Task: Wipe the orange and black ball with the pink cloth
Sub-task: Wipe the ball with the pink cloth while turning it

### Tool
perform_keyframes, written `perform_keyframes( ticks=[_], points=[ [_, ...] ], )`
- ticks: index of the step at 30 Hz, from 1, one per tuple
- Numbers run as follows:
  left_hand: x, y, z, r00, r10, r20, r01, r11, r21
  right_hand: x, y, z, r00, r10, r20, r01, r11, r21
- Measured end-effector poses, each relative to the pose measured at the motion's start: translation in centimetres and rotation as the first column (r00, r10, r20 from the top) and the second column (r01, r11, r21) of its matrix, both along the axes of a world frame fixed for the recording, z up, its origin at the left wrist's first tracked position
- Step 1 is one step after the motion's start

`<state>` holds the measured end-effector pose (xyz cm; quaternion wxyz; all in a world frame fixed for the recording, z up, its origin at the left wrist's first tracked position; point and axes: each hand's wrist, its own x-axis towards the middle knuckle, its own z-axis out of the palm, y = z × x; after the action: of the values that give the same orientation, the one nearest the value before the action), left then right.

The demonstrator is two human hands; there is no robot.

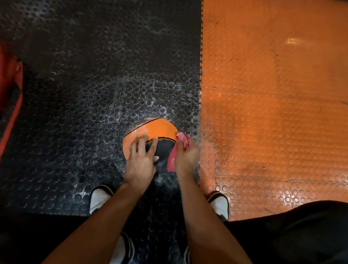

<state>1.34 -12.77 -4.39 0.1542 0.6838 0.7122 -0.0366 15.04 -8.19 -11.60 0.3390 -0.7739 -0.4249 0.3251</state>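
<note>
The orange and black ball (157,130) rests on the black studded floor mat just in front of my feet. My left hand (141,160) lies flat on top of the ball, fingers spread across the seam between orange and black. My right hand (186,156) presses against the ball's right side and is closed on the pink cloth (175,152), which hangs between palm and ball and sticks out above my fingers. The ball's near side is hidden by both hands.
The black mat (91,88) meets an orange studded mat (269,116) along a jigsaw seam right of the ball. A red and black padded object (5,104) sits at the left edge. My white shoes (100,198) flank my arms.
</note>
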Motion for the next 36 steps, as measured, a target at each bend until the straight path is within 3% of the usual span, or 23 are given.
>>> perform_keyframes(
  ticks=[4,8,12,15,21,27,33,36],
  points=[
    [0.4,0.3,1.0,0.997,-0.048,-0.061,0.051,0.998,0.043,0.3,-0.2,0.6,0.999,-0.019,-0.035,0.019,1.000,-0.004],
    [0.2,3.0,1.8,0.956,-0.248,-0.157,0.258,0.965,0.048,1.8,2.9,0.7,0.985,0.171,-0.037,-0.174,0.981,-0.084],
    [-1.2,6.1,2.3,0.907,-0.401,-0.129,0.382,0.912,-0.147,2.3,5.1,1.1,0.959,0.283,0.012,-0.281,0.956,-0.082],
    [-1.6,6.6,2.6,0.934,-0.348,-0.088,0.325,0.924,-0.200,1.6,5.2,1.5,0.963,0.269,-0.019,-0.270,0.961,-0.060],
    [-0.7,6.0,3.1,0.965,-0.251,-0.077,0.243,0.965,-0.101,-1.1,-1.1,1.5,0.997,0.071,-0.026,-0.067,0.989,0.129],
    [-0.7,5.9,3.0,0.963,-0.263,-0.055,0.256,0.960,-0.116,-1.1,-0.6,1.7,0.995,0.099,0.010,-0.099,0.986,0.137],
    [-0.7,6.2,3.1,0.958,-0.277,-0.078,0.257,0.946,-0.195,0.1,6.2,1.7,0.969,0.242,0.040,-0.243,0.970,0.009],
    [-0.6,6.3,3.1,0.970,-0.232,-0.069,0.218,0.961,-0.173,-0.2,5.1,1.3,0.980,0.199,0.029,-0.199,0.980,0.024]
  ],
)
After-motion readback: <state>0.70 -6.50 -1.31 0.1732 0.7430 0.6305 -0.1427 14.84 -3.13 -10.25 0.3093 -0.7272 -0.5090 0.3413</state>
